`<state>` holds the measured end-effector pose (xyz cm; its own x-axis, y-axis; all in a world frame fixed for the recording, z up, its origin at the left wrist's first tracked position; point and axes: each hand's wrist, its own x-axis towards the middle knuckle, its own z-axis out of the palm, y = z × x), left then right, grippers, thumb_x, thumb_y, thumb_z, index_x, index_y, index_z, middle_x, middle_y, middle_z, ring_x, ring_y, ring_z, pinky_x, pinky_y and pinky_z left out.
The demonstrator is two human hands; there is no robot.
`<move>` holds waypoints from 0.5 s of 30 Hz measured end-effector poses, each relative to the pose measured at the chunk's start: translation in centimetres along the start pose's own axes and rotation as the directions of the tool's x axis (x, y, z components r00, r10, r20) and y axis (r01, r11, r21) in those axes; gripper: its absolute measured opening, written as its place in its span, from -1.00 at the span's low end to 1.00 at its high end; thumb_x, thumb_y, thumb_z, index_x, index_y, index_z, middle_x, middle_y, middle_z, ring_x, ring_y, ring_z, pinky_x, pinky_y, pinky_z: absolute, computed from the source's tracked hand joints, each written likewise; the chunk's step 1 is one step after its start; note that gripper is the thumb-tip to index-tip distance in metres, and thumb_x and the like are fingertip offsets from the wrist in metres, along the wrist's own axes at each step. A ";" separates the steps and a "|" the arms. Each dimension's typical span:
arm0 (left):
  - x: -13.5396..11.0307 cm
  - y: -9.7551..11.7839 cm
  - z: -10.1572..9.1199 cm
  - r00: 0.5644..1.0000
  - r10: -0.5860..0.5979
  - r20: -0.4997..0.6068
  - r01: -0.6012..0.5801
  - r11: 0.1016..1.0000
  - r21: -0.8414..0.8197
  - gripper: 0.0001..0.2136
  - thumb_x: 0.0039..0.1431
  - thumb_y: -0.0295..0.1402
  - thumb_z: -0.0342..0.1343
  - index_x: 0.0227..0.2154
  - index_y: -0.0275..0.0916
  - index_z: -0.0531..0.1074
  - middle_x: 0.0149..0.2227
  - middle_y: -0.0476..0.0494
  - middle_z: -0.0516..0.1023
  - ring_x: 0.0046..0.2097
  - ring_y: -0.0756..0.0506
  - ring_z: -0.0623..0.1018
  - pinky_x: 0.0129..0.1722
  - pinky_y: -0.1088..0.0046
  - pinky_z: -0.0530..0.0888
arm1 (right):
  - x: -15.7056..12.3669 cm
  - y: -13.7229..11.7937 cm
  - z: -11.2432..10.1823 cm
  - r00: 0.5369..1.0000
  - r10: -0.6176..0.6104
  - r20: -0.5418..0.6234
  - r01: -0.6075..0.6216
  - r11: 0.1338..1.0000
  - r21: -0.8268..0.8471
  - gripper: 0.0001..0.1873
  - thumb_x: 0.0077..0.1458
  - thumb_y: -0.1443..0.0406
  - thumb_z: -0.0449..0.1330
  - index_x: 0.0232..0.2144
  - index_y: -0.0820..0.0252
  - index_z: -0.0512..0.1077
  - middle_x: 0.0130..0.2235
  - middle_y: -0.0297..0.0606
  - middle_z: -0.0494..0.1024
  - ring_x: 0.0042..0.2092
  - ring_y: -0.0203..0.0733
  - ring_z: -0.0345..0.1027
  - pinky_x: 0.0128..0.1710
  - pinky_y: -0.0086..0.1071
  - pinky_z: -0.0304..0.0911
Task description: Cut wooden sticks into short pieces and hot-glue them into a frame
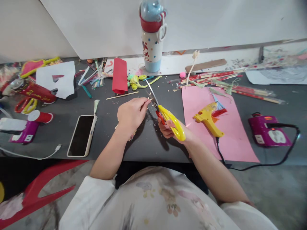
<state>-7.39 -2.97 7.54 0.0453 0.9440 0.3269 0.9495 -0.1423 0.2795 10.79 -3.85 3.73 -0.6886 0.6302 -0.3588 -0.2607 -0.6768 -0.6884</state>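
Note:
My right hand (168,126) is wrapped round the yellow-and-red handles of a pair of scissors (170,119). The blades point away from me and stand apart. Close to the blades, my left hand (133,113) pinches a small pale piece (150,99), mostly hidden by the fingers; its kind is unclear. Tiny pale chips lie scattered on the dark table around both hands. Beyond my left hand lies a thin wooden stick (122,95). Something with small bits on it shows partly under my left wrist.
A yellow glue gun (208,118) lies on pink paper (196,140) at right, its cord running to a purple power block (270,131). A phone (81,135) and red thread spool (40,117) are at left. Behind stand a bottle (152,48) and red paper (119,76).

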 end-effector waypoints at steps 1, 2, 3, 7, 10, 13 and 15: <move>0.0 0.0 0.1 1.000 -0.008 -0.009 0.007 1.000 -0.016 -0.67 0.29 -0.10 -0.09 -0.29 -0.09 0.55 -0.32 -0.02 0.62 -0.29 -0.04 0.56 -0.42 0.46 0.26 | 0.0 -0.1 0.0 1.000 -0.005 0.005 0.005 1.000 0.001 -0.77 -0.18 0.25 0.19 -0.44 0.16 0.21 -0.62 -0.55 0.09 -0.64 -0.51 -0.18 -0.67 -0.55 -0.26; 0.1 -0.1 0.2 1.000 -0.016 -0.015 0.015 0.999 -0.034 -0.68 0.28 -0.10 -0.08 -0.29 -0.09 0.55 -0.33 -0.02 0.62 -0.31 -0.04 0.56 -0.42 0.46 0.27 | -0.1 -0.1 0.1 1.000 -0.010 0.008 0.010 1.000 -0.001 -0.74 -0.19 0.22 0.21 -0.45 0.15 0.21 -0.61 -0.55 0.09 -0.64 -0.51 -0.19 -0.67 -0.55 -0.27; 0.1 -0.1 0.3 1.000 -0.023 -0.019 0.022 0.998 -0.051 -0.68 0.28 -0.10 -0.07 -0.29 -0.09 0.56 -0.34 -0.02 0.63 -0.32 -0.03 0.55 -0.42 0.46 0.27 | -0.1 -0.2 0.1 1.000 -0.013 0.010 0.013 1.000 -0.005 -0.71 -0.20 0.20 0.23 -0.46 0.15 0.20 -0.61 -0.55 0.08 -0.64 -0.51 -0.19 -0.67 -0.54 -0.28; 0.1 -0.3 0.8 0.998 -0.057 -0.036 0.053 0.992 -0.112 -0.69 0.26 -0.09 -0.04 -0.29 -0.09 0.56 -0.33 -0.02 0.63 -0.34 -0.03 0.56 -0.40 0.47 0.31 | -0.1 -0.4 0.3 1.000 0.002 0.014 -0.001 1.000 -0.014 -0.64 -0.23 0.14 0.28 -0.49 0.14 0.17 -0.61 -0.56 0.04 -0.63 -0.51 -0.23 -0.66 -0.52 -0.33; 0.1 -0.5 1.2 0.995 -0.086 -0.049 0.078 0.986 -0.146 -0.72 0.24 -0.11 -0.01 -0.32 -0.09 0.56 -0.35 -0.01 0.63 -0.34 -0.02 0.56 -0.40 0.49 0.32 | -0.1 -0.5 0.4 1.000 0.009 0.013 -0.009 1.000 -0.020 -0.59 -0.24 0.11 0.30 -0.49 0.14 0.15 -0.61 -0.56 0.02 -0.62 -0.52 -0.25 -0.66 -0.51 -0.35; 0.2 -0.6 1.5 0.993 -0.107 -0.049 0.096 0.977 -0.188 -0.72 0.23 -0.12 0.00 -0.33 -0.10 0.56 -0.37 -0.01 0.63 -0.35 -0.02 0.56 -0.41 0.50 0.33 | -0.1 -0.5 0.5 1.000 -0.009 0.011 0.009 1.000 -0.030 -0.59 -0.22 0.10 0.29 -0.48 0.14 0.16 -0.61 -0.56 0.04 -0.62 -0.52 -0.24 -0.65 -0.51 -0.34; 0.2 -0.7 1.6 0.992 -0.118 -0.049 0.105 0.970 -0.217 -0.73 0.22 -0.13 0.01 -0.35 -0.12 0.56 -0.39 -0.01 0.63 -0.35 -0.02 0.56 -0.42 0.51 0.33 | -0.2 -0.5 0.6 1.000 -0.020 0.009 0.020 0.999 -0.033 -0.60 -0.22 0.10 0.28 -0.47 0.14 0.16 -0.61 -0.56 0.05 -0.62 -0.51 -0.23 -0.65 -0.50 -0.33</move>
<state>-7.55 -2.24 5.99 -0.0825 0.9384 0.3355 0.8589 -0.1038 0.5016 10.65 -3.85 4.50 -0.6894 0.6400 -0.3393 -0.2519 -0.6510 -0.7161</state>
